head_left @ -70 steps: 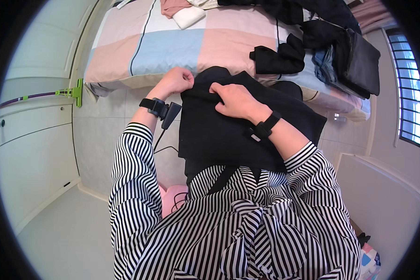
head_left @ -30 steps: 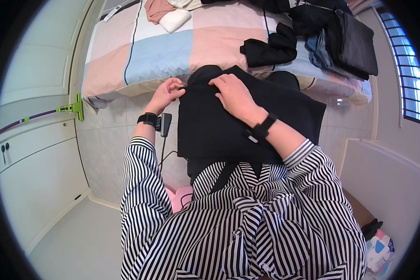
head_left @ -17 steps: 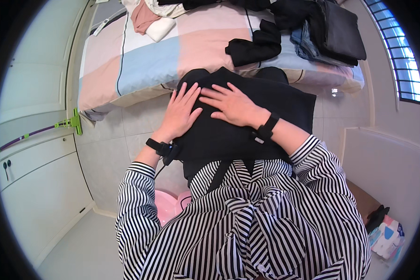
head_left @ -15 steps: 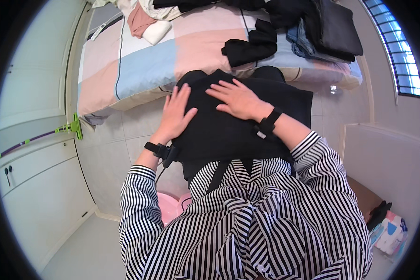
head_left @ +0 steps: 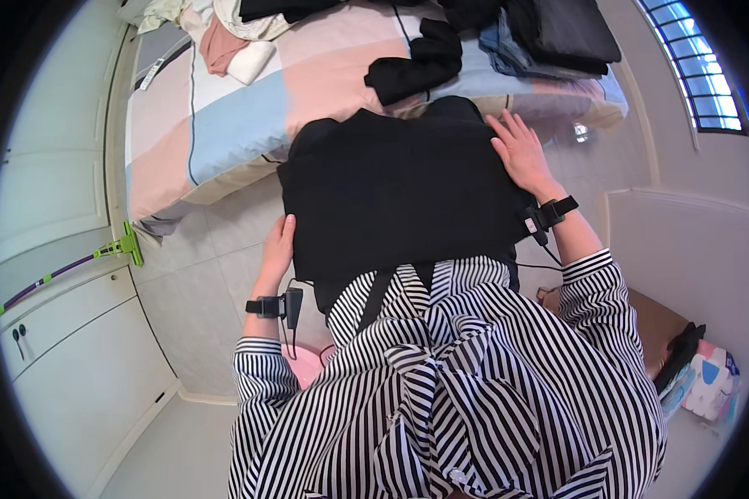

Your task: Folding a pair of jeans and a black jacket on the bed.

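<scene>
A black folded garment (head_left: 408, 187) lies spread flat across my lap; its exact kind cannot be made out. At its left edge is my left hand (head_left: 280, 241), seen side-on, with most of its fingers hidden by the hand and the cloth. My right hand (head_left: 520, 156) rests at the upper right edge of the garment, fingers stretched out and spread. Each wrist wears a black strap with a small device. On the bed ahead lie a crumpled black garment (head_left: 420, 66) and a stack of folded dark clothes (head_left: 570, 37).
The bed (head_left: 241, 137) has a pink, blue and white checked cover. Light-coloured clothes (head_left: 225, 46) and a white remote (head_left: 151, 75) lie on it. A green-headed mop (head_left: 129, 245) leans by the left cabinet. A pink basin (head_left: 304, 366) and a cardboard box (head_left: 653, 324) stand low beside me.
My hands have parted from the middle of the black garment. The left moved down to its left edge, the right outward to its right edge. The cloth now lies smooth and uncovered.
</scene>
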`<action>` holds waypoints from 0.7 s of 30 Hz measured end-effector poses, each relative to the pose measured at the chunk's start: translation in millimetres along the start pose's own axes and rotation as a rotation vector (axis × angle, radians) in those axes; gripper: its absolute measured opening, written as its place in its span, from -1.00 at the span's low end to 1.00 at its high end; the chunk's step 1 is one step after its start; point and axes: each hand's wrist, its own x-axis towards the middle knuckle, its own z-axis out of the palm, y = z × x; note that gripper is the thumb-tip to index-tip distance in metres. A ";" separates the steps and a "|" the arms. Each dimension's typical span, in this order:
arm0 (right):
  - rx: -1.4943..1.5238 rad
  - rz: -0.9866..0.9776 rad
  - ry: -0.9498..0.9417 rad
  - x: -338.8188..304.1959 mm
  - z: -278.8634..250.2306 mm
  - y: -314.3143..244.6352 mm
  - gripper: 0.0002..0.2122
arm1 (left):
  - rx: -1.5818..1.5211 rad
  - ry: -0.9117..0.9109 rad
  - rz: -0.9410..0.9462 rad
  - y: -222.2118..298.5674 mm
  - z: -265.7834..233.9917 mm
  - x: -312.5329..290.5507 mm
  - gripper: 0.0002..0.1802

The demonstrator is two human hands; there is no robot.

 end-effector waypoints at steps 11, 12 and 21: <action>1.400 0.832 -0.229 -104.0 51.7 11.9 -0.26 | -0.253 0.215 -0.192 -20.6 30.3 -43.4 -0.52; 1.525 0.916 -0.207 -106.5 48.2 0.8 -0.31 | -0.307 0.210 -0.276 -1.0 30.2 -50.3 -0.59; 1.925 0.897 -0.099 -116.3 32.1 9.9 -0.70 | -0.142 0.217 -0.159 -21.5 10.4 -47.7 -0.65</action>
